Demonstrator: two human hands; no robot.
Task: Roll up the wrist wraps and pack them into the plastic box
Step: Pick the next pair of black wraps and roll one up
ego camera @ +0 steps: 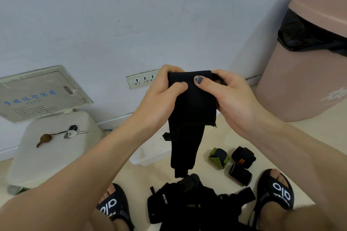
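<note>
Hands, left hand [165, 90] and right hand [227, 92], pinch a black wrist wrap [191, 103] whose hanging tail hides much of the plastic box [148, 157].

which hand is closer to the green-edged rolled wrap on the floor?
Right. The right hand grips the black wrist wrap above and slightly left of the green-edged rolled wrap; the left hand holds the same wrap farther left.
</note>
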